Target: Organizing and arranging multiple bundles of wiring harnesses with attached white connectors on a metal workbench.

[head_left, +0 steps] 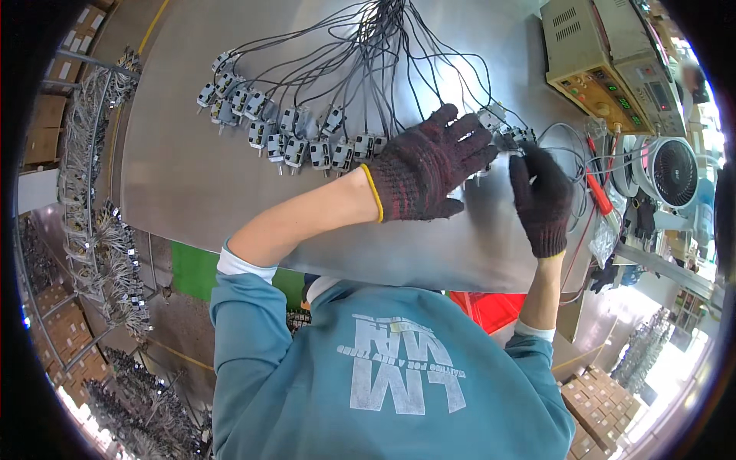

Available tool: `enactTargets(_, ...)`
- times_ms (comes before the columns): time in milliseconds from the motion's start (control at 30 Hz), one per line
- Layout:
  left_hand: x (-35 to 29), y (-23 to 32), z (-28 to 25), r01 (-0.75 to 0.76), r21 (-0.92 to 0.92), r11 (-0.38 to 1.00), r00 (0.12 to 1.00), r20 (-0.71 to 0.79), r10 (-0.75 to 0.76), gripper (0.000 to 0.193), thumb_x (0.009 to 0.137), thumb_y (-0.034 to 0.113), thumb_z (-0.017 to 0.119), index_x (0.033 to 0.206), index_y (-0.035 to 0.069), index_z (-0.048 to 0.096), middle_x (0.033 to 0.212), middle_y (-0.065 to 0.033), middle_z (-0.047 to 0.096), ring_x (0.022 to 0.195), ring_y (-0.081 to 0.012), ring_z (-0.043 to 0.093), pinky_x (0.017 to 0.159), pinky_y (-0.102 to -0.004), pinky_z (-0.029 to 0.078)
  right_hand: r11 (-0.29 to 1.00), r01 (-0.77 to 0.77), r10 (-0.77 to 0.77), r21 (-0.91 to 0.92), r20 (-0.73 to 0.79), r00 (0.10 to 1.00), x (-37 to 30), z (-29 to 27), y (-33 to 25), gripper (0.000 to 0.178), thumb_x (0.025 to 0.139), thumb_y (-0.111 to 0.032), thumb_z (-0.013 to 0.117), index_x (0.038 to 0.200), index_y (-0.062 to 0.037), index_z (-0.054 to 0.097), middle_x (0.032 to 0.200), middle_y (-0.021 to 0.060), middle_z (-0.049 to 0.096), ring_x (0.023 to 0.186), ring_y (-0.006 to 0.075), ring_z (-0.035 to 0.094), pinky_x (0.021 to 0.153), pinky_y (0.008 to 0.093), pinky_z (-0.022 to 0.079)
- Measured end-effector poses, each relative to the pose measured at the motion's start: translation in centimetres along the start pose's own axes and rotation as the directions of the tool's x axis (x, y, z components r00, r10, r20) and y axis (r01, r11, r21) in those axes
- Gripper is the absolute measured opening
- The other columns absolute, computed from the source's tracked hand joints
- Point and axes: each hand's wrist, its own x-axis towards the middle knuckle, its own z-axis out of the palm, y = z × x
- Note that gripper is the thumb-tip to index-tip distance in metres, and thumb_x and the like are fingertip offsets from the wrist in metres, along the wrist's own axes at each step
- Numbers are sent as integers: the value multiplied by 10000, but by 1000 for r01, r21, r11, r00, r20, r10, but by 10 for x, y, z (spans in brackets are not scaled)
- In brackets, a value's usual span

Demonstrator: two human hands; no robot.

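Note:
My left hand [437, 165], in a dark red and black knit glove with a yellow cuff, lies over the metal table with its fingers spread. Its fingertips reach toward a grey plug [491, 116] at the right end of a row. My right hand [543, 201], gloved alike, has its fingers curled in beside a small cluster of dark and grey plugs [521, 136]; whatever it pinches is hidden. To the left lie several grey plugs [295, 152] with metal pins. Their black cables [368, 57] gather into one bundle at the far edge.
An electronic test unit [602, 96] with lit displays stands at the far right, near a small round fan [675, 172]. A red-handled probe [599, 193] and loose wires lie close by. A red bin [491, 308] sits below the table's front edge; racks of hanging cables [96, 192] stand left.

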Motion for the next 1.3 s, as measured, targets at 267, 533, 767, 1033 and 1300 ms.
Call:
enactTargets(267, -2, -1, 1, -9, 31, 999, 995, 98, 6, 715, 899, 443, 753, 1472, 40, 606, 1439, -161, 625, 1383, -329, 532, 1184, -522, 384, 950, 122, -171, -288, -152, 973, 39, 17, 47, 709, 913, -523, 834, 1427, -68, 659, 1355, 206, 718, 1186, 388, 725, 1005, 490, 569)
enactTargets(533, 1, -2, -4, 6, 35, 999, 981, 194, -13, 633, 889, 402, 747, 1404, 57, 616, 1430, -132, 596, 1388, -318, 513, 1175, -510, 391, 970, 72, -100, -231, -110, 989, 40, 6, 33, 581, 915, -406, 860, 1350, -57, 698, 1177, 177, 781, 1047, 344, 771, 914, 446, 599)
enactTargets(767, -2, -8, 0, -54, 45, 998, 997, 52, 52, 640, 876, 415, 752, 1409, 83, 626, 1457, -124, 591, 1444, -309, 498, 1218, -512, 368, 975, 187, -201, -118, -118, 972, 30, -5, -22, 488, 967, -352, 831, 1280, 5, 718, 1121, 180, 799, 954, 281, 811, 814, 408, 629)
enactTargets(1033, 0, 4, 1, -51, -4, 999, 994, 93, 51, 559, 826, 356, 799, 1287, 73, 659, 1297, -99, 652, 1255, -303, 584, 1103, -487, 432, 419, -150, 101, 896, 118, 988, 34, 13, 17, 526, 1072, -280, 688, 1458, 63, 589, 1243, 190, 753, 1130, 310, 774, 990, 427, 639)
enactTargets(1300, -2, -6, -8, -60, 47, 997, 989, 135, 53, 682, 865, 455, 756, 1423, 75, 654, 1412, -117, 666, 1355, -309, 574, 1166, -537, 400, 794, 9, 41, 608, -69, 997, 32, 11, -12, 631, 1016, -85, 756, 1580, 2, 486, 1375, 164, 692, 1183, 247, 727, 1019, 387, 614)
